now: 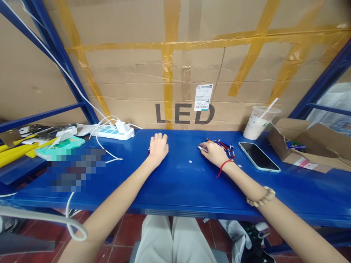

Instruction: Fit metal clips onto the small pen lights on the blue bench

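My left hand (159, 149) rests palm down on the blue tabletop, its fingers curled down and their tips hidden. A bit of something small and dark peeks out at its left edge; what it is cannot be made out. To the right, my right hand (215, 153) pinches a small silvery object (202, 148) between thumb and fingers, its kind unclear. Just beyond and partly behind that hand lies a small heap of shiny red and blue pieces with metal parts (226, 145), possibly clips.
Right of me are a phone (259, 156), a plastic cup with a straw (256, 126) and an open cardboard box (301, 142). A white power strip (113, 132) with cables, yellow-handled tools (19, 153) and a green packet (61, 146) lie left. A large carton (131, 80) stands behind.
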`<state>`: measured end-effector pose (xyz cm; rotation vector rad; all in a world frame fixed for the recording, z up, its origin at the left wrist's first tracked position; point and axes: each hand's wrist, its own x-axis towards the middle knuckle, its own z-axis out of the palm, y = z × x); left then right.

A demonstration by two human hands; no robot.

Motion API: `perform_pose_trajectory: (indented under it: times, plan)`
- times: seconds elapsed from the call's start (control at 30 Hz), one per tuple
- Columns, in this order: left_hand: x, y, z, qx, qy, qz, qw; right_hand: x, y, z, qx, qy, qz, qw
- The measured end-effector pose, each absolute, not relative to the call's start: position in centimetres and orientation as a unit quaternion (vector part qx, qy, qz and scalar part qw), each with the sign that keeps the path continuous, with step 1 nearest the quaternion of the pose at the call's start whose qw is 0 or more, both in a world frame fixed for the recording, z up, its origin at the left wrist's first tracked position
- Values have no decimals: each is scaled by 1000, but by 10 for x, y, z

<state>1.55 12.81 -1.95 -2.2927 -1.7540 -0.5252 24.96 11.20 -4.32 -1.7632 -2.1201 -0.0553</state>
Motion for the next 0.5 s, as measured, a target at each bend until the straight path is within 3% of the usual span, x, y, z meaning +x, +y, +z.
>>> perform_pose_trajectory:
  times: [0.2,0.5]
  plan:
    - [42,113,-28,-909,-379,-174,-29,230,102,-40,-423,-866,114,241]
    - [42,115,-31,-924,-352,-141,-39,225,96,-35,-472,-843,161,205]
